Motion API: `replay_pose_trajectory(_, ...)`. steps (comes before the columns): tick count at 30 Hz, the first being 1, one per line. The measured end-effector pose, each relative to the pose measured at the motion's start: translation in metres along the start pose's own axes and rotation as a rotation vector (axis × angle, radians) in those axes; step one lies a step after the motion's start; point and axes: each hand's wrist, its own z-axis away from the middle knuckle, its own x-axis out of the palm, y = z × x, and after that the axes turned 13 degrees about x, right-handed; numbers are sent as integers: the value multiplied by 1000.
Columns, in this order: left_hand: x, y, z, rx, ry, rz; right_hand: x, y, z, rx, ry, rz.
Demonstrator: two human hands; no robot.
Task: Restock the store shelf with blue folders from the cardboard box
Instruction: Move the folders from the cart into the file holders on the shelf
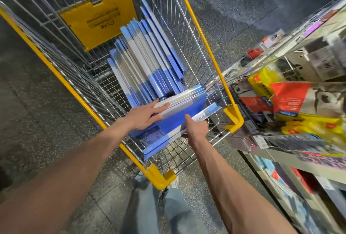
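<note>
A stack of blue folders (179,115) lies at the near end of a wire shopping cart (232,117) with a yellow rim. My left hand (146,116) rests flat on the stack's left side, fingers spread over its top edge. My right hand (196,128) grips the stack's near right edge, thumb on top and fingers underneath. More blue folders (148,59) stand leaning in a row farther back in the cart. No cardboard box is in view. The store shelf (299,160) stands to the right of the cart.
A yellow plastic panel (99,18) hangs on the cart's far end. The shelf on the right carries hanging packets in red and yellow (288,99) and stationery on lower levels. Dark speckled floor surrounds the cart. My legs and shoes (174,181) are just below the cart's near corner.
</note>
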Motion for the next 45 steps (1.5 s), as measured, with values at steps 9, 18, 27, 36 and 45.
replay_pose_trajectory(9,-1,5,1,-45,-26,21,-8,1,24,-26,-5,61)
replay_pose_trajectory(18,-12,30,0,-121,-14,262,-32,12,59,-40,-50,-67)
replay_pose_trajectory(27,-3,68,47,-122,71,449,-16,-33,68,-145,-33,120)
replay_pose_trajectory(36,-2,75,36,-175,-119,64,-36,-57,57,-72,-156,69)
replay_pose_trajectory(45,-23,114,38,-104,2,-258,-41,-54,89,-99,-127,34)
